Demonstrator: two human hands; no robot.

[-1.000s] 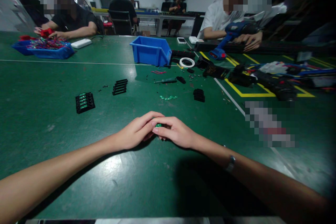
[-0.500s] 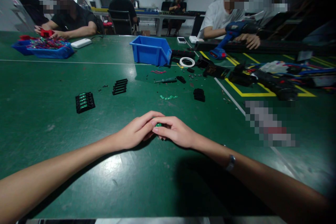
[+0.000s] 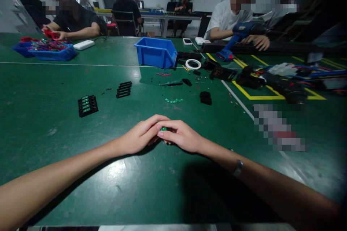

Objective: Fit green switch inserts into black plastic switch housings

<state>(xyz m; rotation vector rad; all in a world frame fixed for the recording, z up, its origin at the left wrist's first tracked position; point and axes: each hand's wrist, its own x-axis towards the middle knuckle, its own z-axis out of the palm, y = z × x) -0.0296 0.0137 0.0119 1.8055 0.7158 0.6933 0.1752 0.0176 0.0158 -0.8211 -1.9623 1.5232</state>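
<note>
My left hand (image 3: 139,135) and my right hand (image 3: 187,136) meet above the green table, fingers closed together. Between them shows a bit of a small green circuit board (image 3: 163,129); the rest of it is hidden by the fingers. Beyond my hands lies a short row of small green boards (image 3: 174,100). To the left is a set of black holders with green boards in them (image 3: 87,105), and farther back sits a stack of narrow black holders (image 3: 124,89). A small black stack of parts (image 3: 205,97) lies to the right.
A screwdriver (image 3: 171,83), a roll of white tape (image 3: 193,64) and a blue bin (image 3: 155,52) stand farther back. On the right are a blue power drill (image 3: 233,41) and bundled wires (image 3: 287,74). Co-workers sit across the table, one by a blue tray of wires (image 3: 54,53).
My hands and the green piece keep the same place. Across the table at left, a co-worker's hands with a red thing have shifted slightly right.
</note>
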